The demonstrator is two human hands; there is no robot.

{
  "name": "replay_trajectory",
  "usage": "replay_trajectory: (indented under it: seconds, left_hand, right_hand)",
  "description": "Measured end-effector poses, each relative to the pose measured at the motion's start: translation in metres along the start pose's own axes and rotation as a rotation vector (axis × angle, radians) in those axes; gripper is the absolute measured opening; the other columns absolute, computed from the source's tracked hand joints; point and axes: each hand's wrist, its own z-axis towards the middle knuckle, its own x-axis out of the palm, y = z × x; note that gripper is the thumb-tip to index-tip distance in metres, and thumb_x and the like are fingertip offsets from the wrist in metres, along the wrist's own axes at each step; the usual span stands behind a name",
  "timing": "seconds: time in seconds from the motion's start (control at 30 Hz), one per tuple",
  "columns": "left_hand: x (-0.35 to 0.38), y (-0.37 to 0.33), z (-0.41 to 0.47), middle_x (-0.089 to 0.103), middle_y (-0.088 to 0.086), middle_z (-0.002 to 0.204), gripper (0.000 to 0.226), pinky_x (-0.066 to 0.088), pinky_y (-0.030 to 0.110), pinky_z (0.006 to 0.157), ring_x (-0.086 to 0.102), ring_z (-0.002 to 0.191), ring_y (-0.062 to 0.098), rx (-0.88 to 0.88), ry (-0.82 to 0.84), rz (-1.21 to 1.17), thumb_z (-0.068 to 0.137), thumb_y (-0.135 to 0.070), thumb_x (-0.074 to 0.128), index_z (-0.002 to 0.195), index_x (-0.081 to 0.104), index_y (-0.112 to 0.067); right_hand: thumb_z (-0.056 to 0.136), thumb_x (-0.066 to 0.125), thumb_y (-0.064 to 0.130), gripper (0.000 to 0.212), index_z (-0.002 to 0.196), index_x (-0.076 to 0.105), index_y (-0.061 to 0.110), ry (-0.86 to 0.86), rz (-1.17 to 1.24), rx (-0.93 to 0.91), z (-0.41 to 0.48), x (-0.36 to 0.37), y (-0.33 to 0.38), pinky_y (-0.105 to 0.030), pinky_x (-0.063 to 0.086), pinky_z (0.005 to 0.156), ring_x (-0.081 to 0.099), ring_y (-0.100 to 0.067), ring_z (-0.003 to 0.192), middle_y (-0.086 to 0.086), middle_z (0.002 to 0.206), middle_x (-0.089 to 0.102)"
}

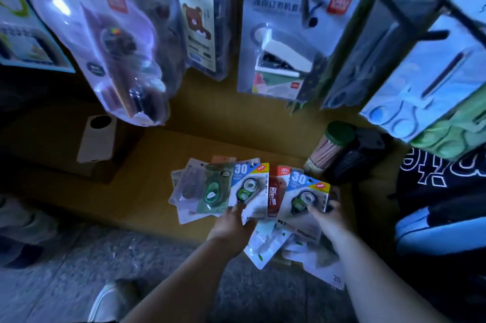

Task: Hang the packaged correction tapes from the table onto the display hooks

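Several packaged correction tapes lie fanned out on the yellow-brown table [147, 191]. My left hand [232, 225] pinches the bottom of a blue "30" correction tape pack [249, 185]. Further right, my right hand [327, 217] grips the lower edge of a second blue "30" pack [305, 193], lifted slightly above the pile. Between them shows a red pack [276, 191], and a green pack [213, 191] lies at the left of the pile. More packs [265, 246] sit under my wrists. Black display hooks [410, 20] carry hanging goods overhead.
Hanging blister packs fill the upper view: a stapler pack [286, 43], a bear-print pack [198, 27], a clear bag [113, 41]. A green-lidded jar of sticks [331, 146] stands behind the pile. A white phone case [97, 141] lies left. A dark bag [441, 191] is at right.
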Motion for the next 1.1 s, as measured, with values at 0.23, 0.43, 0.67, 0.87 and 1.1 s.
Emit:
replay_trajectory:
  seconds: [0.23,0.43,0.67,0.87,1.1]
  left_hand:
    - [0.001,0.021,0.021,0.025,0.002,0.153,0.049,0.027,0.038,0.112,0.028,0.138,0.026,0.022,-0.019,0.134,0.098,-0.028,0.032,0.145,0.022,-0.021]
    - [0.009,0.02,0.03,0.013,-0.002,0.157,0.05,0.018,0.037,0.115,0.017,0.142,0.024,0.042,0.034,0.251,0.099,-0.028,0.027,0.147,0.015,-0.022]
    - [0.008,0.022,0.034,0.022,0.0,0.153,0.048,0.022,0.036,0.113,0.025,0.138,0.024,0.048,0.014,0.21,0.098,-0.028,0.032,0.144,0.023,-0.022]
    - [0.009,0.026,0.035,0.03,0.001,0.149,0.043,0.028,0.035,0.11,0.032,0.134,0.024,0.065,-0.012,0.124,0.098,-0.022,0.031,0.141,0.03,-0.019]
    - [0.008,0.029,0.035,0.041,0.01,0.145,0.043,0.038,0.04,0.102,0.043,0.127,0.035,-0.003,-0.046,-0.17,0.098,-0.016,0.032,0.141,0.035,-0.018]
  right_hand:
    - [0.084,0.063,0.017,0.058,0.134,0.036,0.002,-0.009,0.021,0.036,0.016,0.009,-0.001,-0.036,0.037,0.099,0.044,-0.035,0.126,-0.02,0.138,0.045]
    - [0.078,0.071,0.02,0.058,0.129,0.048,0.002,0.112,0.212,0.142,0.021,0.021,-0.002,-0.033,0.046,0.087,0.055,-0.029,0.114,-0.014,0.129,0.056]
    - [0.089,0.057,0.025,0.015,0.091,0.06,0.01,0.378,0.323,0.25,0.019,0.014,-0.005,-0.033,0.045,0.078,0.058,-0.024,0.09,-0.008,0.091,0.061]
    - [0.092,0.048,0.009,0.005,0.092,0.053,0.01,0.276,0.439,0.228,0.037,0.013,-0.019,-0.036,0.043,0.073,0.051,-0.018,0.069,-0.007,0.08,0.056]
    - [0.094,0.043,0.009,0.022,0.115,0.051,0.012,0.288,0.8,0.171,0.034,0.001,0.002,-0.022,0.049,0.057,0.054,-0.011,0.07,-0.007,0.088,0.063]
